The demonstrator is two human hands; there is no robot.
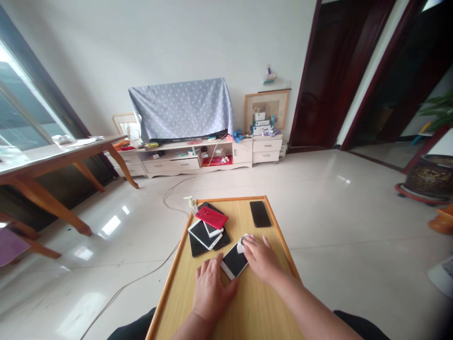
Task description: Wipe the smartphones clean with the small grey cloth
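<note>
A white smartphone (235,260) with a dark screen lies aslant on the wooden tray table (255,302). My left hand (212,285) steadies its near end, with the fingers at one edge and the thumb at the near corner. Under the fingertips of my right hand (260,255) is a white wipe (241,245), pressed on the far end of the screen; the fingers partly cover it. Beyond my left hand is a pile of devices: a red phone (211,217) on top, a white-framed tablet (203,235) and dark tablets below. A black phone (260,214) lies apart at the far right.
A pump bottle (191,205) stands at the table's far left corner. A cable (141,274) runs over the tiled floor on the left. Ahead is a low TV cabinet (170,165); a wooden table (63,160) stands left, a large plant pot (430,177) right.
</note>
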